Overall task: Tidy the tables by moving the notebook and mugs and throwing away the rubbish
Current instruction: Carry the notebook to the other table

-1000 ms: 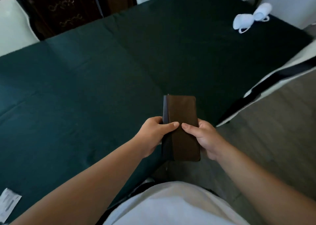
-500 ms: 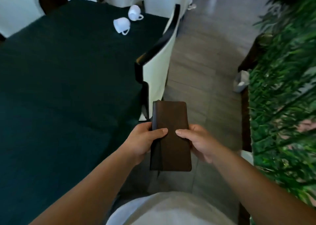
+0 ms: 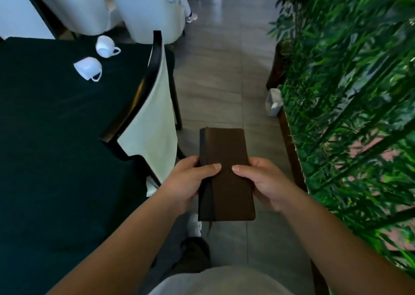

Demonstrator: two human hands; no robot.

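A closed brown notebook (image 3: 225, 173) with a dark spine is held lengthwise over the grey floor in front of me. My left hand (image 3: 190, 180) grips its left edge with the thumb across the cover. Gripping the right edge is my right hand (image 3: 262, 182), thumb also on top. Two white mugs lie on their sides on the dark green table (image 3: 45, 148) at the left: one mug (image 3: 88, 68) nearer me, the other mug (image 3: 105, 47) just behind it.
A cream chair with a black frame (image 3: 148, 106) is pushed against the table's right side. More pale chairs (image 3: 146, 9) stand behind. A green plant wall (image 3: 350, 92) runs along the right, with a small white box (image 3: 272, 102) at its foot. Grey tiled aisle (image 3: 220, 70) lies between.
The view has swung right, from over the green table to the aisle and plant wall. Both hands keep the same hold on the notebook. The mugs now sit at the upper left.
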